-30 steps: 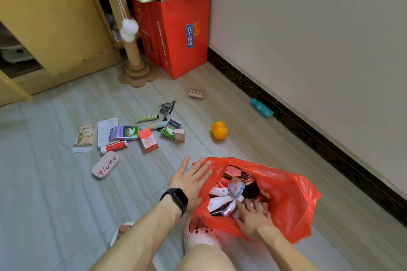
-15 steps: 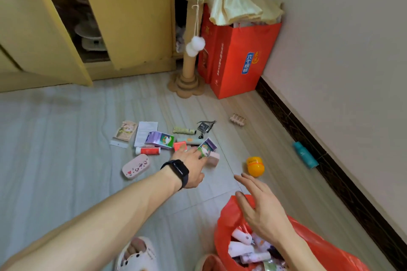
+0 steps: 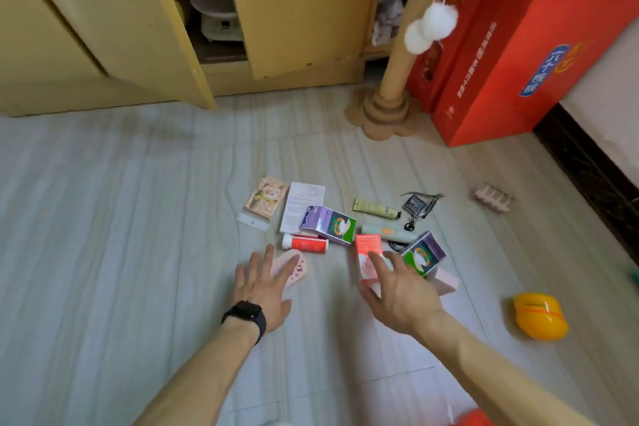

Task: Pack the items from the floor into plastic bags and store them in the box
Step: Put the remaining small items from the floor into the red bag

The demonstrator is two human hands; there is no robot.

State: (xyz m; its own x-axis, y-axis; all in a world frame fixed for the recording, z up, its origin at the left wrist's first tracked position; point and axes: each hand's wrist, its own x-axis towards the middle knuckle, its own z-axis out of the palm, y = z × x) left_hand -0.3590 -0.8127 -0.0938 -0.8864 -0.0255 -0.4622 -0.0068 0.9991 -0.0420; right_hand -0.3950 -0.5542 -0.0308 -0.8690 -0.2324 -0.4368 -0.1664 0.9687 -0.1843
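The left hand (image 3: 262,284), with a black smartwatch (image 3: 245,318) on its wrist, is spread flat with straight fingers over the near end of a pink oval case (image 3: 294,268); whether it touches the case cannot be told. The right hand (image 3: 397,290) is likewise spread and grips nothing, its fingertips over the near half of a small red box (image 3: 368,244) on the floor (image 3: 103,235). Left of the red box lie a red-and-white tube (image 3: 304,243) and a purple-and-green carton (image 3: 328,225). Further left of it are a folded printed leaflet (image 3: 302,206), a cartoon picture card (image 3: 266,197) and a small clear packet (image 3: 254,221). Right of the red box stands a second purple-and-green carton (image 3: 423,252) with a pink block (image 3: 446,282) beside it. Beyond the red box lie a pale green tube (image 3: 387,231), a yellowish tube (image 3: 375,208) and a black clip (image 3: 416,206). The print on all these is too blurred to read. Well right of the red box are a pink ridged piece (image 3: 492,197) and a yellow-orange egg-shaped container (image 3: 539,316). A corner of the orange plastic bag (image 3: 473,418) shows near the bottom edge. Far beyond the red box stand a cat scratching post (image 3: 387,93) with white pompoms (image 3: 430,28), a yellow cabinet (image 3: 301,10) and red gift bags (image 3: 501,55) whose blue label (image 3: 541,69) seems to read 六个核桃.
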